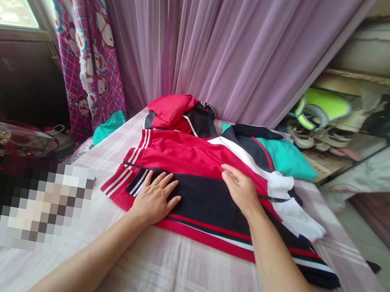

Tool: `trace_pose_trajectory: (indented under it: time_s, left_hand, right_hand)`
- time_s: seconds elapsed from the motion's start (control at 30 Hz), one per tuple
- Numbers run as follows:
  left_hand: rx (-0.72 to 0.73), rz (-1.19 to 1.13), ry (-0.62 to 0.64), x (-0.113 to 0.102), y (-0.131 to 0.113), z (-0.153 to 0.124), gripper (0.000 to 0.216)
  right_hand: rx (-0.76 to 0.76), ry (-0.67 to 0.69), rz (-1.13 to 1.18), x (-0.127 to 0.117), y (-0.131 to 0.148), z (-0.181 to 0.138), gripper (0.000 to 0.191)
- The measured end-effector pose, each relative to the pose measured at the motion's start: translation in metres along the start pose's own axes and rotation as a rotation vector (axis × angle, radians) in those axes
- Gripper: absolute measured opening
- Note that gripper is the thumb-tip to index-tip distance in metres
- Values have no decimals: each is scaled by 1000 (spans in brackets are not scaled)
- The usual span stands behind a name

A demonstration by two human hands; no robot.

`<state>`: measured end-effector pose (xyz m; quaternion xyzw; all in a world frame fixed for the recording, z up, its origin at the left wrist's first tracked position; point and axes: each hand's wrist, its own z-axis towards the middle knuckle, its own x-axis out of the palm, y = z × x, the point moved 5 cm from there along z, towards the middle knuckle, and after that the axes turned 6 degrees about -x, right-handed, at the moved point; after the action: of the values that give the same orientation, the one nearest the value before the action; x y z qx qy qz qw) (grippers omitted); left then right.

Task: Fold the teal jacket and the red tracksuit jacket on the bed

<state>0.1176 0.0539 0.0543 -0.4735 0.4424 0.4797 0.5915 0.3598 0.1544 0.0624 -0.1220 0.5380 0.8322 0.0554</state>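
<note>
A red, black and white zip-up jacket [186, 152] lies spread on the bed, its white collar to the right and its red hem with white stripes to the left. One black sleeve [207, 203] is laid along the near half of the jacket, its striped cuff close to the hem. My left hand [156, 197] rests flat on this sleeve by the cuff, fingers spread. Over the middle of the jacket is my right hand [242, 189], fingers stretched out and holding nothing; whether it touches the cloth I cannot tell.
Behind the jacket lie a bunched red and black garment [173, 112] and a teal garment [287, 157]. A checked sheet [163, 281] covers the bed. Purple curtains [231, 46] hang at the far edge. Shelves with shoes [334, 137] stand at right; a blurred patch covers something at left.
</note>
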Motion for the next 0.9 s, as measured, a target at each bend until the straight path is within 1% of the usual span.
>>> trace_pose_trajectory:
  time_s: [0.07,0.13,0.2,0.27,0.33,0.4,0.5,0.6,0.7,0.77,0.83,0.9]
  left_hand:
    - [-8,-1,-1,-1,0,0,52]
    - [-12,-2,3,-1,0,-1,51]
    - [-12,-6,8,-1,0,-1,51]
    - [-7,-12,9,0,1,-1,51]
    - [-2,-16,4,2,2,-1,50]
    - [2,-17,1,3,4,-2,50]
    - [-3,-24,12,3,5,-3,51]
    - [-11,-29,29,2,-1,1,52]
    - [20,-30,56,4,-14,13,54]
    - [49,-20,67,8,-21,23,55]
    - [58,1,76,15,-20,33,56]
    - [51,25,92,20,-12,40,59]
  right_hand:
    - [188,18,455,19,-1,8,33]
    - [366,-22,783,31,-11,10,28]
    - [480,-149,966,32,-30,8,23]
    - [492,-273,1065,23,-49,5,20]
    - [450,-321,1118,14,-63,2,19]
    - [432,-308,1134,9,-70,0,20]
    - [440,-278,1133,7,-73,0,21]
    - [451,-261,1134,9,-74,1,20]
    - [475,-249,1147,10,-75,1,21]
    - [465,-236,1142,10,-76,1,22]
    - [441,-219,1130,9,-76,1,20]
    - [430,-212,1133,9,-77,1,18]
